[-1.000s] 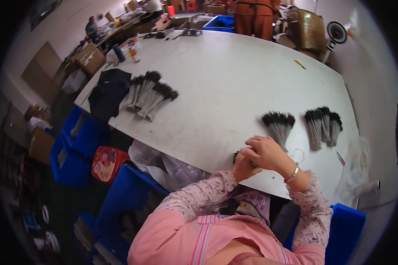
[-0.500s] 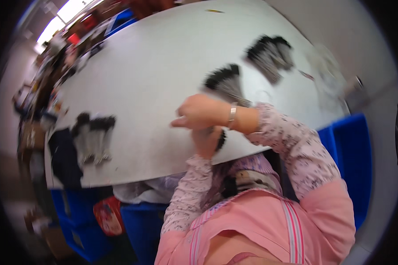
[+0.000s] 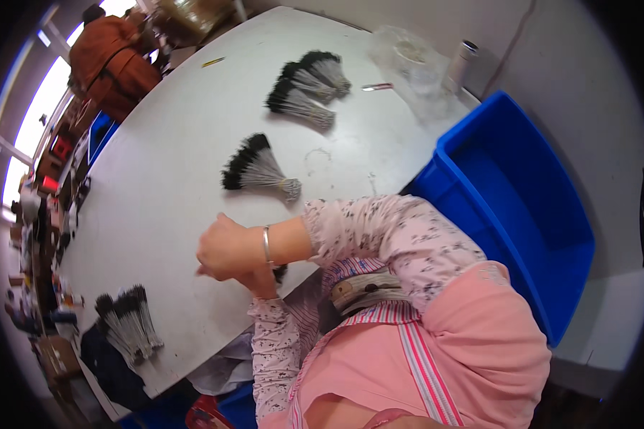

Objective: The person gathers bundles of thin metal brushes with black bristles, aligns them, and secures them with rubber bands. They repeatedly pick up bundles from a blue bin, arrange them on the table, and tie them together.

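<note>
My right hand (image 3: 225, 250), with a metal bracelet at its wrist, is closed over my left hand (image 3: 261, 284), and hides most of it. Dark tips (image 3: 280, 273) poke out beside my left hand, whose fingers wrap round a bundle that is mostly covered. What my right fingers grip is hidden. Beyond my hands lies a fanned bundle of thin grey strands with black ends (image 3: 261, 171), tied near its pale end. Farther off, several similar bundles (image 3: 304, 104) lie together, and more strands (image 3: 130, 325) rest at the table's left edge.
The white table (image 3: 172, 157) carries a red-handled cutter (image 3: 377, 87), a yellow pencil-like stick (image 3: 213, 62), a clear plastic bag (image 3: 418, 71) and a cylinder (image 3: 461, 64). Dark cloth (image 3: 107, 365) lies at the left corner. A blue bin (image 3: 508, 207) stands at right; another person (image 3: 114, 61) is far left.
The view has turned to the right, so the table's things appear farther left and the blue bin shows more fully. My hands stay together, right over left.
</note>
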Action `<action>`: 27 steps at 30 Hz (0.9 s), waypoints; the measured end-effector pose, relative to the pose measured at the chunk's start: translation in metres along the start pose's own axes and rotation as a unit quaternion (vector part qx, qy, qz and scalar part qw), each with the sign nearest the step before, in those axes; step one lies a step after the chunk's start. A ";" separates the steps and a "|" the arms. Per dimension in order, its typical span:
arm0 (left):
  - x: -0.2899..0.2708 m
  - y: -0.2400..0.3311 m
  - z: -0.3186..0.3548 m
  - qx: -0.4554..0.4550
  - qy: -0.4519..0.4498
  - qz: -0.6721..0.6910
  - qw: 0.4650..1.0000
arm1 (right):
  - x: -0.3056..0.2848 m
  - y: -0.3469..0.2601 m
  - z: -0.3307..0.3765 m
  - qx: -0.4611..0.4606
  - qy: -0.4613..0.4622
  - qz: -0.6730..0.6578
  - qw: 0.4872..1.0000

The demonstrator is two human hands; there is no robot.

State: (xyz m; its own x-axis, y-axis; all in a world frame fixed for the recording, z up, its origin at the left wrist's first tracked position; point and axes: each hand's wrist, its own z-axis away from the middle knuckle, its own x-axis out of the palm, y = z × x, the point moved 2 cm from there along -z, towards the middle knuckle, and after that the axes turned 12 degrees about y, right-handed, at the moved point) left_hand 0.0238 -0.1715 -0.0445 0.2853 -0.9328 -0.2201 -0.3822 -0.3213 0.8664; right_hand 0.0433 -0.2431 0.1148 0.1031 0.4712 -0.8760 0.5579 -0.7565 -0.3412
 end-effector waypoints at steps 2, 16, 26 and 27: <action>0.003 0.017 -0.011 0.036 -0.027 0.048 0.998 | 0.010 0.016 -0.005 0.041 0.048 -0.012 0.998; 0.034 0.062 0.025 0.306 -0.134 -0.055 0.941 | -0.056 0.028 0.108 -0.089 -0.008 0.155 0.984; 0.002 0.103 0.013 0.119 -0.140 -0.070 0.980 | -0.189 0.131 0.129 0.113 -0.159 0.362 0.912; -0.008 0.096 0.019 0.089 -0.136 -0.065 0.985 | -0.187 0.147 0.133 0.079 -0.129 0.408 0.900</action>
State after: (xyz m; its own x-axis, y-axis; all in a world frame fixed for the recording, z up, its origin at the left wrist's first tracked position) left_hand -0.0317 -0.1984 0.0323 0.1051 -0.8836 -0.4562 -0.5138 -0.4410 0.7359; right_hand -0.0031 -0.5028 0.1832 0.2192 -0.3759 -0.9004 0.2571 -0.8679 0.4250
